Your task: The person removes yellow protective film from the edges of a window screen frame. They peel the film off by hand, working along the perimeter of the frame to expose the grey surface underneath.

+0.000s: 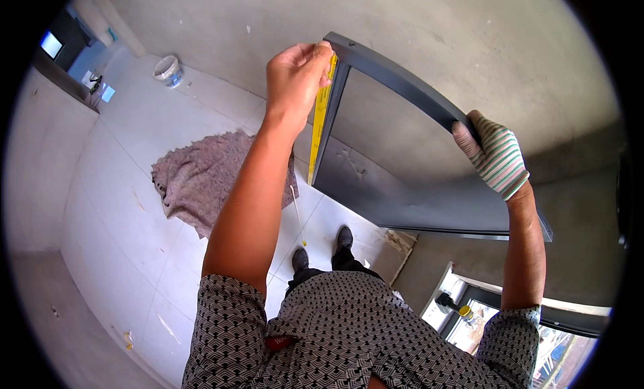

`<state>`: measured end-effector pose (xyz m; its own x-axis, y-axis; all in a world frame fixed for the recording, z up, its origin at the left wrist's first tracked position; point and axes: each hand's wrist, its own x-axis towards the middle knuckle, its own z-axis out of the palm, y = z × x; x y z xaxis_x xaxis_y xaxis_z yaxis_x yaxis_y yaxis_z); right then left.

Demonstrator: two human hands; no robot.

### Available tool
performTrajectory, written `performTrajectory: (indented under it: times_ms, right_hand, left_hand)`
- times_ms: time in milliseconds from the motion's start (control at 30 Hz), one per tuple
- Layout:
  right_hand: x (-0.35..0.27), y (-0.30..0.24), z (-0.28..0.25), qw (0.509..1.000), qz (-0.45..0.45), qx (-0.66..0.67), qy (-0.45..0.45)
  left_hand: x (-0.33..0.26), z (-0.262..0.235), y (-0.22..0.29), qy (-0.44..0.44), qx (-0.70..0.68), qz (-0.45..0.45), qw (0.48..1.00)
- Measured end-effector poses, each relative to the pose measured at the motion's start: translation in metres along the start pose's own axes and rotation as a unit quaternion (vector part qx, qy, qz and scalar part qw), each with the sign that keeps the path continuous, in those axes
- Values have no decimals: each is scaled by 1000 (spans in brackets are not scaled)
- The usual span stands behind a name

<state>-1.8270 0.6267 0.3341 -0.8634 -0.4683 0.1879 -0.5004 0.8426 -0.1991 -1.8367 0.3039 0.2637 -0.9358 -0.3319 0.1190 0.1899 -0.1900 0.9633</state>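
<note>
Two hands are engaged on a dark grey metal frame [402, 187] held up against the grey wall in the upper centre of the frame. The bare left hand [295, 77] sits at the frame's upper left corner, its fingers [320, 53] closed and pinching the end of a yellow tape measure [320, 120] against the corner. The tape runs down along the frame's left edge toward the lower centre; below the frame it appears to continue as a thin line toward the floor, though its lower end is too small to make out. The right hand [493, 154], in a striped work glove, grips the frame's top rail at centre right, fingers wrapped over the rail.

Judged from this position, the measuring is under way: the tape is seated at the corner and laid along the edge, and the frame is steadied. No reading being taken and no mark on the frame can be seen, so that part appears outstanding. Whether the frame is fixed to the wall cannot be told.

Also present: a rumpled grey cloth [201, 177] on the white tiled floor [121, 187] at centre left, and a white bucket [168, 70] at upper left.
</note>
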Motion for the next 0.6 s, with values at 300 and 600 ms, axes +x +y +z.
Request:
performTrajectory:
  times_ms: [300, 600]
  right_hand:
    - [0, -2, -1, 999, -10, -37, 9]
    - [3, -1, -1, 999, 0, -45, 0]
  left_hand:
    - [7, -8, 14, -49, -109, -100, 988]
    - [12, -2, -1, -20, -168, -101, 980]
